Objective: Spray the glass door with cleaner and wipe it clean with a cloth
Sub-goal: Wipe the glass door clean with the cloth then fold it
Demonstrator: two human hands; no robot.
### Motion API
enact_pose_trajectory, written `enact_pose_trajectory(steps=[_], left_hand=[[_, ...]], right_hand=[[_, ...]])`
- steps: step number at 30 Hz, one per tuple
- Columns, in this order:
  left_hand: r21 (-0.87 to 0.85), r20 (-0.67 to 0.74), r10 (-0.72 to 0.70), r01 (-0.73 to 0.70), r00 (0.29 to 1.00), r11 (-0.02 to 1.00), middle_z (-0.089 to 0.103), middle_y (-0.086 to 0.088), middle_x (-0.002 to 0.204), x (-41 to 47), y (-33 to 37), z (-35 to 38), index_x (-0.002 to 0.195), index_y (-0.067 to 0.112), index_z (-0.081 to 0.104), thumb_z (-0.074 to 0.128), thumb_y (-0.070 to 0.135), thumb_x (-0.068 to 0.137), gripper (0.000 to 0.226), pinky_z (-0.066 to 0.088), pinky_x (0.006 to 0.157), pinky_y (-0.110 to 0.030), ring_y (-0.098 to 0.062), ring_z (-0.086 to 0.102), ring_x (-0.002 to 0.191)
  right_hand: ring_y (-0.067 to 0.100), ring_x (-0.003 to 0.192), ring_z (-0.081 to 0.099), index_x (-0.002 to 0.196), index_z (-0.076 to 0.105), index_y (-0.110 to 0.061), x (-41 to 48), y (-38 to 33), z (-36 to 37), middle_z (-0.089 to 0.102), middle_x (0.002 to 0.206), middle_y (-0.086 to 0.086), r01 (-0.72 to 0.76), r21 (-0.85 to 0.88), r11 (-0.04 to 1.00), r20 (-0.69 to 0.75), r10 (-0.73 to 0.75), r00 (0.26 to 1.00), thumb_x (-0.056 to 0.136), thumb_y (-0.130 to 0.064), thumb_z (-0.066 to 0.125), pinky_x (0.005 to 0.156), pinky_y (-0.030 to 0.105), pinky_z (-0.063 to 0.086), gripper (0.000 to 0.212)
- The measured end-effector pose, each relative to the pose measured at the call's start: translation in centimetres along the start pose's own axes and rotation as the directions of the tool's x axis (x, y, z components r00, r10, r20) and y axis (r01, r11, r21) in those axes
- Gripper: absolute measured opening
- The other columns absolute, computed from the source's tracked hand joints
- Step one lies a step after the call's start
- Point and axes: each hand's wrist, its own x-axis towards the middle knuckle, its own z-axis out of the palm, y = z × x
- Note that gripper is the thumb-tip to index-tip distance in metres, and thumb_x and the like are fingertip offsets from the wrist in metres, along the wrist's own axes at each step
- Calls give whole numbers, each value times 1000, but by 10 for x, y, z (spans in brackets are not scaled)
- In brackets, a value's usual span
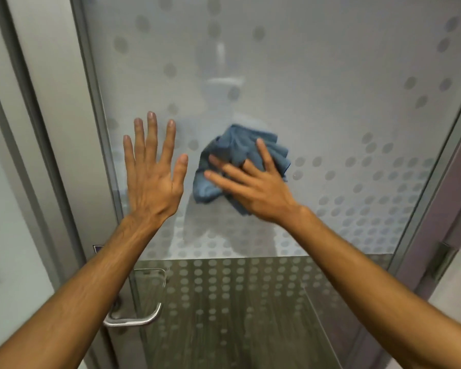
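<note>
Pressing the bunched blue cloth (pixel 234 147) against the glass door (pixel 330 89), the right hand (pixel 253 187) is spreading straight fingers over it near the pane's middle. The left hand (pixel 152 179), at nine o'clock from the cloth, is bracing open-palmed on the glass. Overlapping, evenly pressed strokes would be limiting streaks; the bracing palm is probably leaving prints. No writing is reading clearly; a purple sticker (pixel 97 248) at seven o'clock is too small.

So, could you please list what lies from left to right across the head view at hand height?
Grey metal left frame post → left hand → crumpled blue cloth → grey metal right frame post
</note>
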Motion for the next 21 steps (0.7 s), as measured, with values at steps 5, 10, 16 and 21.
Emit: enact_pose_trajectory(steps=[5,10,16,21], left_hand=[[-237,-26,-36,29,999,971,3,-18,172,-6,-4,-11,164,12,14,27,46,107,67,5,128,-58,-30,2,160],[-437,-84,-72,28,994,899,3,-28,169,-6,-7,-19,161,1,16,26,53,107,76,11,130,-51,-33,5,160],[-295,7,-53,52,999,954,8,-18,171,-26,-10,-10,163,13,20,19,61,105,75,7,127,-59,-32,5,160],[-123,59,-76,83,995,989,7,-19,171,-55,1,9,163,15,20,28,55,105,71,5,126,-62,-37,1,159]], right_hand=[[29,151,38,156,43,-28,76,32,-19,36,165,3,-327,17,945,-85,327,941,111,-29,44,118,76,14,45],[27,143,47,156,42,-26,90,-25,-11,35,166,4,-401,108,910,-49,408,912,110,-26,42,119,74,12,47],[32,155,28,159,36,-26,-4,-107,25,35,166,-1,-136,183,974,108,118,987,107,-13,44,123,72,4,54],[34,157,21,162,28,-24,-84,-160,43,28,169,1,151,210,966,276,-207,939,100,-5,43,125,67,-5,67]])
